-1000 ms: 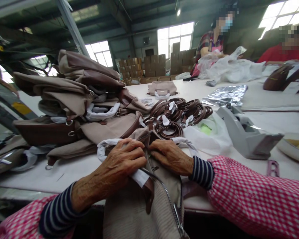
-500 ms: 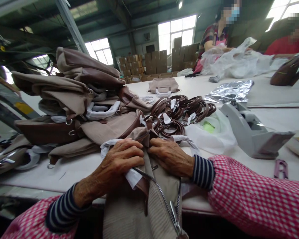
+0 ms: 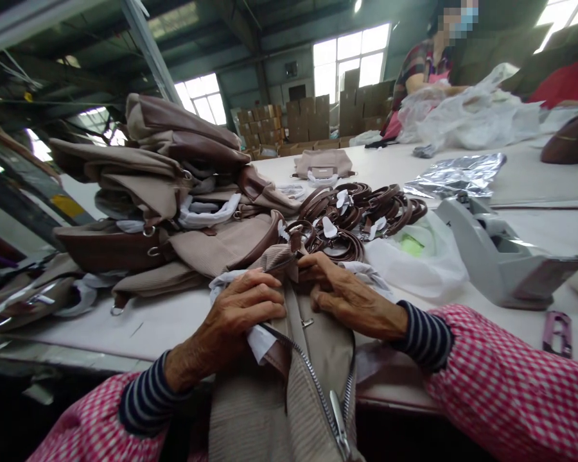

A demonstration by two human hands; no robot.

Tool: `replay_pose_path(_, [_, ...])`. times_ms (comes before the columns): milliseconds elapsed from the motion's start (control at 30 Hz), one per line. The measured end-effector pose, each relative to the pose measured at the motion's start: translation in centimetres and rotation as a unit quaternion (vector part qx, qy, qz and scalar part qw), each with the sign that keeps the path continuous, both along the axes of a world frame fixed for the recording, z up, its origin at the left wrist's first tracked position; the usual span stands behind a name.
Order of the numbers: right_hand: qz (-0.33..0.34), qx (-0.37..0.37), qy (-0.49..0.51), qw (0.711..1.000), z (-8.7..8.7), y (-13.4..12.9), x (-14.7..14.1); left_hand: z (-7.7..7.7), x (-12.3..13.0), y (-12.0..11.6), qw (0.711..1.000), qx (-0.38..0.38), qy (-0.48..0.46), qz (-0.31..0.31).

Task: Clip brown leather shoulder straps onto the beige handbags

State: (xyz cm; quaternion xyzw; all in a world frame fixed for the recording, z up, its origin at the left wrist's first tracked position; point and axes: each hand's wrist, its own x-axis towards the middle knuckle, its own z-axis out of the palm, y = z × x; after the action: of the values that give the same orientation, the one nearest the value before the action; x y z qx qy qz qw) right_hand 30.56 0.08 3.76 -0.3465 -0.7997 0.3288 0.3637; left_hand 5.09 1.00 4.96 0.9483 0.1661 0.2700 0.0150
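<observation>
A beige ribbed bag [image 3: 255, 410] with an unzipped metal zipper hangs over the table's front edge, its far end on the table. My left hand [image 3: 248, 308] is closed on the bag's left side, near a white-wrapped handle. At the far end of the opening, my right hand [image 3: 349, 295] has its thumb and index finger apart, the index fingertip touching the bag beside a brown tab. Whether it pinches any fabric is hidden. A zipper pull [image 3: 338, 414] lies near the bag's lower end. Just beyond the hands are coiled brown straps [image 3: 340, 244].
Stacked beige and brown bags [image 3: 173, 154] fill the left. A grey tape dispenser [image 3: 501, 256], a purple cutter [image 3: 557, 333] and silver foil [image 3: 457, 174] lie at right. Across the table, a person [image 3: 421, 70] stands by clear plastic [image 3: 481, 119]; another in red is at far right.
My right hand has loosened, its thumb and index finger spreading on the bag's far end. My left hand keeps its hold. The whole view has shifted slightly, moving things rightward.
</observation>
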Motion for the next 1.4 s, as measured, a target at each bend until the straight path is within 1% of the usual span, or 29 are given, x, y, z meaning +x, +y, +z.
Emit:
replay_pose_path(67, [-0.018,0.034,-0.042,0.998,0.1,-1.1,0.5,0.0,0.0,-0.1,1.0,0.0,-0.011,-0.004])
replay_pose_path(167, [0.0,0.092,-0.184,0.979,0.3,-2.6,1.0,-0.1,0.2,-0.3,1.0,0.008,-0.011,-0.004])
replay_pose_path(233, [0.013,0.098,-0.262,0.96,0.4,-3.0,1.0,-0.3,0.5,-0.3,1.0,0.017,-0.004,-0.004])
replay_pose_path(267, [0.014,0.089,-0.284,0.955,0.4,-3.0,0.9,-0.3,0.6,-0.4,1.0,0.022,-0.001,-0.003])
replay_pose_path(333, [0.018,0.054,-0.292,0.955,0.3,-2.7,0.4,-0.6,0.9,-0.4,1.0,0.03,0.001,0.002])
replay_pose_path(400, [0.02,0.023,-0.278,0.96,0.0,-2.4,-0.1,-0.8,1.1,-0.5,0.999,0.034,-0.001,0.01])
replay_pose_path(467, [0.009,0.023,-0.27,0.963,-0.4,-2.4,-0.5,-0.8,1.1,-0.6,0.999,0.032,0.001,0.015])
replay_pose_path(533, [-0.013,0.058,-0.281,0.958,-0.8,-2.9,-0.7,-0.8,1.1,-0.6,0.999,0.024,0.012,0.017])
replay_pose_path(633, [-0.033,0.13,-0.312,0.941,-1.0,-3.3,-0.6,-0.7,1.1,-0.6,0.999,0.005,0.03,0.018])
replay_pose_path(700, [-0.055,0.167,-0.336,0.925,-1.1,-2.9,-0.7,-0.6,1.1,-0.7,0.999,-0.014,0.035,0.016])
replay_pose_path(767, [-0.104,0.199,-0.365,0.903,-1.1,-1.7,-0.9,-0.3,1.2,-0.9,0.998,-0.037,0.042,0.013])
replay_pose_path(833, [-0.157,0.231,-0.389,0.878,-1.3,-0.3,-1.3,0.8,1.2,-1.3,0.995,-0.077,0.055,0.012])
replay_pose_path(900, [-0.179,0.26,-0.393,0.864,-1.8,0.9,-1.6,2.9,1.1,-1.3,0.986,-0.145,0.077,0.013])
replay_pose_path(1000, [-0.178,0.302,-0.367,0.861,-2.6,1.6,-1.8,6.7,1.2,-0.4,0.959,-0.26,0.111,0.009])
replay_pose_path(1033, [-0.178,0.319,-0.354,0.861,-2.8,1.6,-1.7,7.7,1.4,0.2,0.952,-0.28,0.119,0.003])
replay_pose_path(1067, [-0.18,0.336,-0.34,0.86,-3.1,1.6,-1.7,8.4,1.9,0.9,0.951,-0.282,0.129,-0.001])
replay_pose_path(1100, [-0.181,0.354,-0.325,0.858,-3.4,1.7,-1.6,8.8,2.5,1.7,0.956,-0.259,0.138,0.003])
replay_pose_path(1133, [-0.179,0.371,-0.311,0.856,-3.7,1.7,-1.5,8.7,3.2,2.4,0.965,-0.214,0.152,0.02])
replay_pose_path(1200, [-0.164,0.396,-0.284,0.858,-4.2,2.0,-1.2,7.7,5.0,3.4,0.972,-0.089,0.205,0.079])
replay_pose_path(1267, [-0.147,0.403,-0.265,0.864,-4.7,2.3,-1.0,6.2,6.5,3.8,0.96,0.02,0.253,0.12])
replay_pose_path(1333, [-0.145,0.399,-0.261,0.867,-5.0,2.5,-0.8,5.1,7.4,3.6,0.948,0.099,0.276,0.124])
replay_pose_path(1400, [-0.154,0.39,-0.27,0.866,-5.1,2.4,-0.8,4.8,7.5,3.1,0.939,0.155,0.288,0.107])
